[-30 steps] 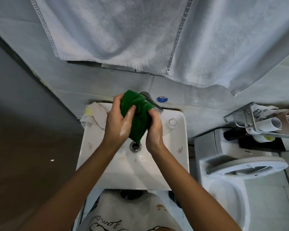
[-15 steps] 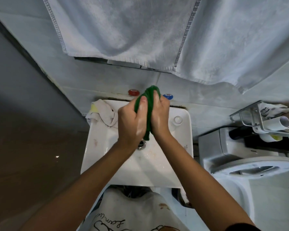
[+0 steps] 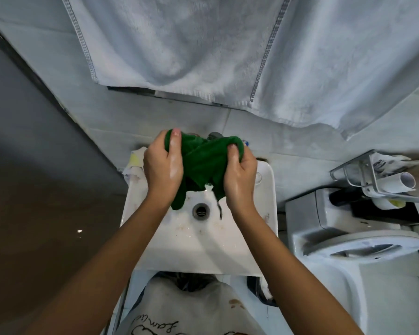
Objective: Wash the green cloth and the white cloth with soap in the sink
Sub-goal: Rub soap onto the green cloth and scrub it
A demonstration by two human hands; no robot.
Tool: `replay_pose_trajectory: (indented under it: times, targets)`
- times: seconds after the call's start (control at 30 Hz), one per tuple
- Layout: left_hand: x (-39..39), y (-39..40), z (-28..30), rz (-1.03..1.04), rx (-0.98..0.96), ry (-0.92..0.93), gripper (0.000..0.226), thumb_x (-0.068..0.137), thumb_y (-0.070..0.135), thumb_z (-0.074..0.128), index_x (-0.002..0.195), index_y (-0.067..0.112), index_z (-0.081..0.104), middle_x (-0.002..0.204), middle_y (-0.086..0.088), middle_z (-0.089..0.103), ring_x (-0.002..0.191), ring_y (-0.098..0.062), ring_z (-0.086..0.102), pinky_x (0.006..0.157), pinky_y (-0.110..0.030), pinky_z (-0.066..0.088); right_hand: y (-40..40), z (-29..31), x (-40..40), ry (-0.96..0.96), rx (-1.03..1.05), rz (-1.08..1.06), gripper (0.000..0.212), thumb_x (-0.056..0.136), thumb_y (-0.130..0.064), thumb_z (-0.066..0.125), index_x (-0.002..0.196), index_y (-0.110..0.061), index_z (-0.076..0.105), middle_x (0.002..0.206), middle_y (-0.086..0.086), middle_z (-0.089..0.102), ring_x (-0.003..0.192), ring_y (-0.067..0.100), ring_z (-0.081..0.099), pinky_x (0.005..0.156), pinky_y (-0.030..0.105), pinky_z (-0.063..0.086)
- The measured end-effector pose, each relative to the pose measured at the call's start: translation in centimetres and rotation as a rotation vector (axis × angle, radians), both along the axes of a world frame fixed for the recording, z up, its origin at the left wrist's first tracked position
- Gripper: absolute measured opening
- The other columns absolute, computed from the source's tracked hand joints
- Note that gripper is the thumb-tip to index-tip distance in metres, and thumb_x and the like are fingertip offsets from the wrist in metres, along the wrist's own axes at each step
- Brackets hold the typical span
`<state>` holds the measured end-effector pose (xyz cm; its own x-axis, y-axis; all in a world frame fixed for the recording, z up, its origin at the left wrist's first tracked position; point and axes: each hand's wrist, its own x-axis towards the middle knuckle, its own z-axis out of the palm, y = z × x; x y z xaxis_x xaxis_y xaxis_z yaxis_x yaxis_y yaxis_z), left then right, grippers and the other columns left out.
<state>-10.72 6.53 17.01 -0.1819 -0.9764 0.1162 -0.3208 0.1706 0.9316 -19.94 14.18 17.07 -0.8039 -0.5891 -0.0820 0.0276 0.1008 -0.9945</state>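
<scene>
A wet green cloth (image 3: 202, 160) is stretched between both hands above the white sink (image 3: 198, 247). My left hand (image 3: 162, 165) grips its left end, thumb on top. My right hand (image 3: 240, 177) grips its right end, fingers curled round the fabric. Loose ends of the cloth hang down toward the drain (image 3: 200, 211). The white cloth (image 3: 133, 165) lies crumpled on the sink's back left corner, partly hidden behind my left hand. The tap (image 3: 214, 135) is mostly hidden behind the green cloth.
A large white towel (image 3: 203, 52) hangs on the wall above the sink. A toilet (image 3: 353, 250) stands to the right, with a metal rack (image 3: 363, 175) holding rolls above its tank. A dark wall runs along the left.
My hands were pressed together with the cloth bunched between them. They have moved apart, and the green cloth is now spread wide between them.
</scene>
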Motion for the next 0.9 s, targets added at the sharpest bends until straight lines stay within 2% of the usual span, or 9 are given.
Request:
replay_pose_trajectory:
  times: [0.17,0.3,0.37,0.43,0.57,0.63,0.73,0.83,0.9]
  targets:
    - [1.4,0.0,0.2,-0.044,0.073,0.074,0.031,0.093,0.035,0.052,0.076,0.008,0.056,0.065,0.003,0.052,0.066,-0.016,0.052,0.063,-0.037,0.045,0.7,0.2,-2.2,-0.419,-0.022,-0.101,0.025,0.099,-0.017,0.043,0.081,-0.016,0.060,0.079,0.001,0.061,0.077,0.013,0.058,0.065,0.024,0.049]
    - [1.3,0.6,1.2,-0.168,0.198,0.146,0.016,0.084,0.020,0.069,0.077,0.019,0.055,0.073,0.003,0.057,0.068,-0.007,0.057,0.064,-0.022,0.050,1.1,0.0,-1.8,-0.645,-0.137,-0.049,0.031,0.096,-0.023,0.036,0.071,-0.018,0.053,0.064,-0.003,0.054,0.071,0.014,0.050,0.063,0.028,0.040]
    - [1.2,0.7,1.3,-0.225,0.235,0.164,0.019,0.081,0.014,0.072,0.084,0.023,0.055,0.082,0.004,0.061,0.078,-0.009,0.062,0.071,-0.023,0.053,1.2,0.0,-1.3,-0.648,-0.158,0.026,0.038,0.097,-0.026,0.032,0.065,-0.020,0.052,0.058,-0.007,0.053,0.066,0.011,0.049,0.064,0.028,0.038]
    - [1.2,0.6,1.4,-0.262,0.232,0.158,0.025,0.082,0.008,0.069,0.090,0.025,0.052,0.089,0.007,0.060,0.087,-0.011,0.061,0.077,-0.024,0.052,1.1,-0.1,-1.0,-0.637,-0.134,0.113,0.039,0.098,-0.031,0.032,0.074,-0.020,0.060,0.065,-0.005,0.061,0.072,0.013,0.056,0.067,0.027,0.043]
    - [0.9,0.9,1.7,-0.286,0.143,0.092,0.026,0.089,0.001,0.058,0.102,0.017,0.042,0.087,0.014,0.052,0.078,0.012,0.055,0.068,-0.003,0.043,0.7,-0.1,-0.4,-0.460,0.077,0.192,0.029,0.101,-0.032,0.034,0.104,-0.017,0.058,0.097,0.001,0.061,0.089,0.011,0.059,0.065,0.021,0.049]
    - [0.8,1.0,1.7,-0.282,0.092,0.085,0.029,0.090,-0.001,0.055,0.107,0.019,0.043,0.092,0.020,0.050,0.079,0.023,0.051,0.070,0.002,0.039,0.3,-0.4,-0.1,-0.297,0.133,0.155,0.020,0.102,-0.029,0.036,0.094,-0.025,0.054,0.094,-0.004,0.058,0.087,0.007,0.056,0.070,0.023,0.047]
    - [0.5,1.4,1.3,-0.295,0.048,0.053,0.030,0.094,0.006,0.051,0.117,0.024,0.048,0.098,0.027,0.050,0.087,0.024,0.050,0.077,0.003,0.037,-0.7,-0.6,0.2,-0.176,0.127,0.102,0.029,0.101,-0.029,0.041,0.080,-0.024,0.061,0.079,-0.001,0.063,0.079,0.014,0.061,0.077,0.034,0.051]
    - [0.1,1.9,1.2,-0.292,0.059,0.037,0.015,0.095,0.028,0.049,0.109,0.023,0.052,0.092,0.016,0.058,0.087,0.006,0.057,0.076,-0.008,0.043,-1.9,-0.1,0.0,-0.162,0.091,0.030,0.039,0.100,-0.026,0.045,0.062,-0.018,0.055,0.053,-0.009,0.052,0.055,0.008,0.050,0.060,0.029,0.042]
    - [-0.3,2.1,0.9,-0.281,0.042,0.022,0.019,0.089,0.043,0.048,0.097,0.027,0.053,0.089,0.008,0.061,0.085,-0.006,0.059,0.075,-0.019,0.047,-2.4,0.5,0.1,-0.139,0.019,-0.013,0.041,0.099,-0.022,0.047,0.058,-0.022,0.053,0.047,-0.012,0.049,0.052,0.006,0.047,0.058,0.028,0.040]
